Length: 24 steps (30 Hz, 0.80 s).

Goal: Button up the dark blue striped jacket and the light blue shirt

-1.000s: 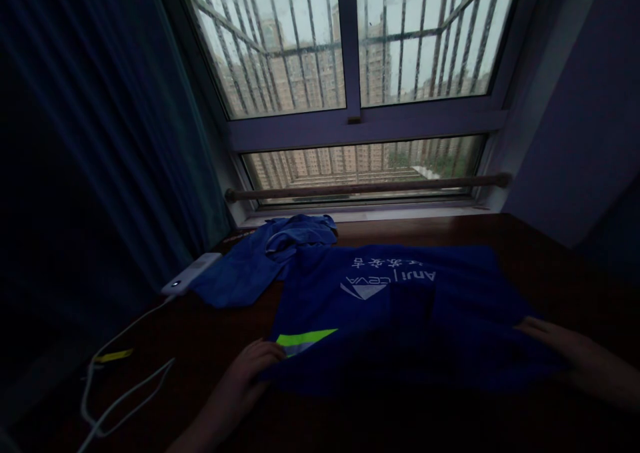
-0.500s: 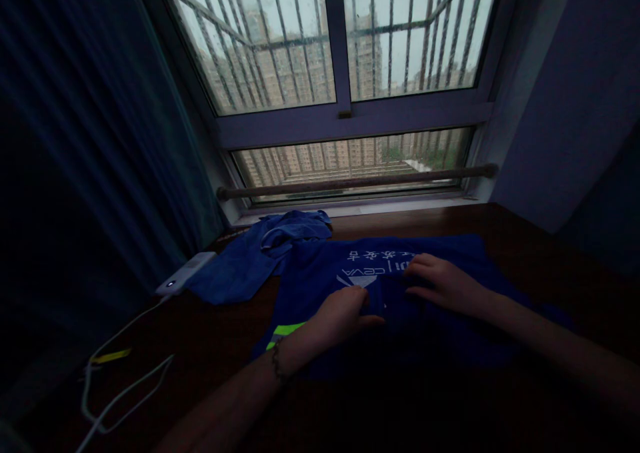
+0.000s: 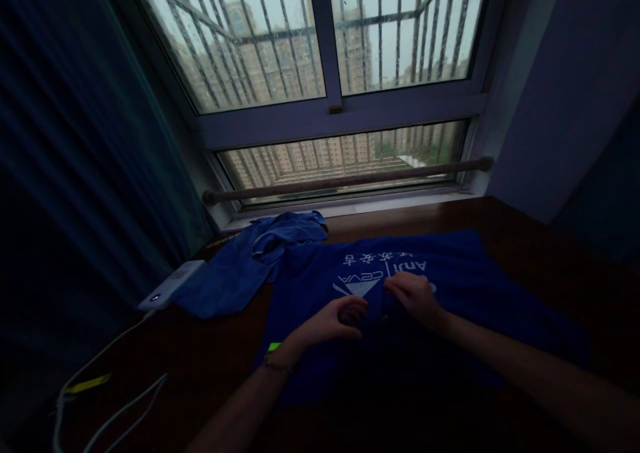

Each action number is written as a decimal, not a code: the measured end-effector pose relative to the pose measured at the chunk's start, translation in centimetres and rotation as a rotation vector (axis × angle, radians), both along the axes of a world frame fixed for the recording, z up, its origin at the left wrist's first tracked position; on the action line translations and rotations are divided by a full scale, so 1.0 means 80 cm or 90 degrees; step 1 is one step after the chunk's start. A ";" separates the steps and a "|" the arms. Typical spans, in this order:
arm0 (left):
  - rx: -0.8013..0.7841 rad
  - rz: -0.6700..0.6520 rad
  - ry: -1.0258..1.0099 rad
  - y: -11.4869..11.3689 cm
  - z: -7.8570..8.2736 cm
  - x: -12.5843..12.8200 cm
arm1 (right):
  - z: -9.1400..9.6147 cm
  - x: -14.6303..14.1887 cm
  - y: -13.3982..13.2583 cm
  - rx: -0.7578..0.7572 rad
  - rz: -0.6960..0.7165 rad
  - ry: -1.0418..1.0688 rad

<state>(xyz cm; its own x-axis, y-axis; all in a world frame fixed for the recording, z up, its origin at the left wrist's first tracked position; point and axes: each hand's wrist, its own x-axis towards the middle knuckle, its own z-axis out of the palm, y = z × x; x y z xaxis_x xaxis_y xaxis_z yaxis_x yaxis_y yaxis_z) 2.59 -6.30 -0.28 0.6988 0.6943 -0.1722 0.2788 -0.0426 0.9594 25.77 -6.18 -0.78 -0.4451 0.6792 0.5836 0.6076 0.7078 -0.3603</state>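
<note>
A dark blue work garment (image 3: 310, 286) lies spread on the brown wooden surface, with white lettering and a white emblem (image 3: 361, 287) on it. A bright yellow-green strip (image 3: 275, 347) shows at its left side. Over the garment, just below the emblem, my left hand (image 3: 335, 316) is open, fingers curved and thumb apart, with a bracelet at the wrist. My right hand (image 3: 411, 293) is closed, its fingertips drawn together by the lettering right of the emblem. Whether cloth is pinched in them is too dark to see. Deep shadow covers the garment's near part.
A lighter blue crumpled cloth (image 3: 225, 273) touches the garment's left side. Beyond it are a white power strip or box (image 3: 171, 285), its white cable (image 3: 103, 356) and a yellow strip (image 3: 89, 383). A curtain (image 3: 100, 139) hangs left; a horizontal rail (image 3: 345, 183) crosses the barred window.
My right hand has moved left and closed its fingers, uncovering more lettering. My left hand has shifted slightly down and left. The view has tilted a little.
</note>
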 end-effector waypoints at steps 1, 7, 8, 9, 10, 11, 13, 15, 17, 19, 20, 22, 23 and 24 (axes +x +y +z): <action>0.012 0.008 0.016 -0.001 0.001 0.002 | -0.007 0.003 0.002 -0.050 -0.040 0.044; 0.138 0.064 0.062 -0.003 -0.003 0.008 | -0.014 0.003 0.005 -0.131 -0.041 0.003; 0.151 0.084 0.061 -0.004 -0.004 0.009 | -0.013 0.002 0.004 -0.129 -0.033 -0.017; 0.160 0.106 0.058 -0.006 -0.004 0.009 | -0.012 0.001 0.003 -0.125 -0.029 -0.031; 0.166 0.129 0.052 -0.007 -0.004 0.010 | -0.012 0.000 0.002 -0.120 -0.029 -0.040; 0.168 0.151 0.043 -0.008 -0.004 0.011 | -0.012 0.000 0.001 -0.111 -0.030 -0.045; 0.163 0.195 0.016 -0.010 -0.004 0.013 | -0.013 0.000 -0.001 -0.084 -0.024 -0.049; 0.154 0.219 -0.006 -0.010 -0.004 0.014 | -0.013 0.000 -0.003 -0.051 -0.008 -0.053; 0.147 0.220 -0.008 -0.010 -0.003 0.015 | -0.012 0.001 -0.006 -0.018 0.020 -0.059; 0.151 0.201 0.003 -0.010 -0.002 0.014 | -0.009 0.003 -0.010 0.008 0.068 -0.072; 0.163 0.188 0.004 -0.010 -0.001 0.014 | -0.007 0.004 -0.012 0.019 0.096 -0.080; 0.196 0.161 -0.007 -0.010 0.002 0.013 | -0.002 0.003 -0.019 0.033 0.150 -0.097; 0.212 0.149 -0.016 -0.011 0.004 0.012 | 0.000 0.002 -0.024 0.035 0.164 -0.105; 0.222 0.142 -0.026 -0.011 0.005 0.012 | 0.003 -0.001 -0.029 0.030 0.170 -0.112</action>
<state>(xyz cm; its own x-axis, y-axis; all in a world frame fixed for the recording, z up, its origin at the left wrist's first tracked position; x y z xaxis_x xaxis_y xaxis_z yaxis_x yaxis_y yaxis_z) 3.55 -7.21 0.14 0.5258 0.8414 0.1248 0.2800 -0.3098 0.9086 25.70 -8.50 -0.55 -0.7002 0.4990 0.5106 0.4483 0.8639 -0.2295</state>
